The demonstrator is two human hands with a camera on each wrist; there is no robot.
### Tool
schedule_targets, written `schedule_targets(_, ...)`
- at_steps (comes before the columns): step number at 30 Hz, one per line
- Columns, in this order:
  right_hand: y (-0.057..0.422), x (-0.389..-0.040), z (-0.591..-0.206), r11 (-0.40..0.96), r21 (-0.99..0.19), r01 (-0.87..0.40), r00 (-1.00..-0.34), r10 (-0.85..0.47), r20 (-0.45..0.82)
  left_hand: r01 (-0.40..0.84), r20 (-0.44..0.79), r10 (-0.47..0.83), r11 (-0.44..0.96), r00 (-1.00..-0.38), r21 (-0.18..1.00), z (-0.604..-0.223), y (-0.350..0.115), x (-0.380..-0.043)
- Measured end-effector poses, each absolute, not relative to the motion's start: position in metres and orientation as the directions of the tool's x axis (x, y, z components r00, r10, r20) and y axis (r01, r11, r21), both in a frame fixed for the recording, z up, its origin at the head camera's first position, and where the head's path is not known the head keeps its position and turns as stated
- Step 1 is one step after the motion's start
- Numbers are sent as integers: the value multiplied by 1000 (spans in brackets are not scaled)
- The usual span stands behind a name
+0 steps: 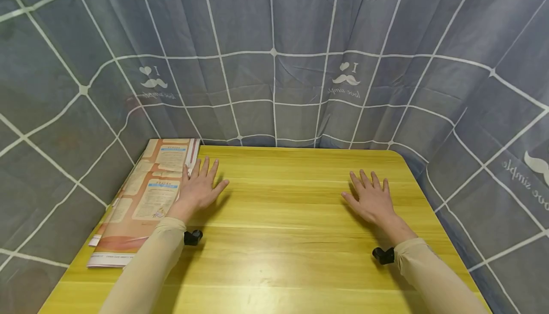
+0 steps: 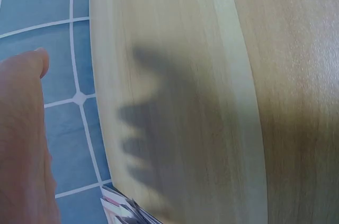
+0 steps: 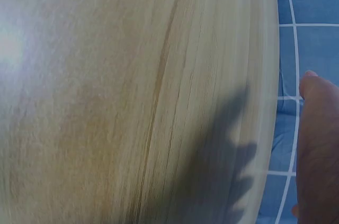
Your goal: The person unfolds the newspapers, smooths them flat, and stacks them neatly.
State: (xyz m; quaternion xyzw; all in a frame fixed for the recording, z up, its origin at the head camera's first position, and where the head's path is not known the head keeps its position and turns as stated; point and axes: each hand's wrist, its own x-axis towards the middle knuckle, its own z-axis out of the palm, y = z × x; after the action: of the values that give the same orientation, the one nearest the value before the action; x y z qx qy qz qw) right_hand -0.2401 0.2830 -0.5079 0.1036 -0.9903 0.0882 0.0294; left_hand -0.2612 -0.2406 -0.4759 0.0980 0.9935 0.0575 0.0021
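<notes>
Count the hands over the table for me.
2: the left hand, partly overlapping the right edge of the printed papers in the head view; the right hand, over the right side of the table.

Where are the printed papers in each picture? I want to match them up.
Head: the papers lie on the left side of the table, partly hidden by the left hand.
Left wrist: only some edges of the papers show, at the bottom, left of centre.
Right wrist: not in it.
Shared landmark: the table's edge against the checked curtain.
</notes>
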Motion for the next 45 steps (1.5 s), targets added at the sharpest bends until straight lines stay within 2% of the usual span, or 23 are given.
schedule_targets(5,280,-240,-504,962,-163,-220,-974,-207,93,194,8,195,972,-981,135,-472,-241,-259)
schedule_targets(12,262,-233,-499,945,-202,-256,-963,-232,135,180,21,181,945,-983,274,-460,-249,-244)
schedule_targets(16,244,-224,-494,919,-272,-286,-952,-242,185,176,22,179,923,-984,343,-450,-257,-225)
schedule_targets(24,202,-211,-492,811,-472,-345,-935,-251,251,230,108,203,882,-973,412,-436,-267,-197)
schedule_targets(33,151,-198,-488,671,-660,-337,-941,-264,212,230,166,168,835,-972,501,-429,-286,-167)
schedule_targets(39,128,-190,-487,610,-717,-337,-938,-280,203,167,124,117,812,-985,560,-427,-305,-155)
schedule_targets(45,108,-182,-488,521,-802,-292,-940,-310,141,82,47,67,829,-997,553,-428,-332,-148)
